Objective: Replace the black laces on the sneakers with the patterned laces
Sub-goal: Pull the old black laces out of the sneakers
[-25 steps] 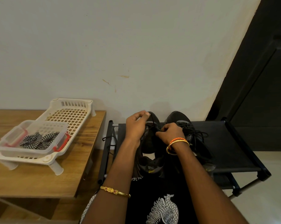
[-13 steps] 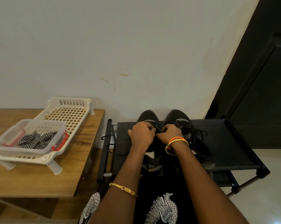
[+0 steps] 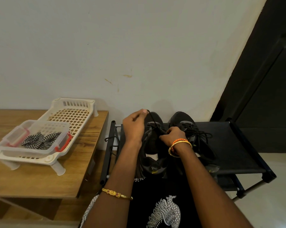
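Two black sneakers stand side by side on a black shoe rack (image 3: 241,145). Over the left sneaker (image 3: 153,146), my left hand (image 3: 134,125) pinches a black lace (image 3: 153,121) and holds it up and to the left. My right hand (image 3: 172,135) rests on the same shoe's eyelet area and pinches the lace there. The right sneaker (image 3: 186,122) keeps its black laces tied. Black-and-white zigzag patterned laces (image 3: 40,140) lie in a clear plastic box (image 3: 32,150) on the left.
The clear box sits in a cream plastic basket tray (image 3: 73,112) on a wooden table (image 3: 40,178) left of the rack. A loose black lace end (image 3: 111,139) hangs over the rack's left rail. A white wall is behind; a dark door (image 3: 270,96) stands at right.
My left hand has risen from the shoe's tongue up and to the left, drawing a length of black lace out. My right hand has stayed on the eyelets.
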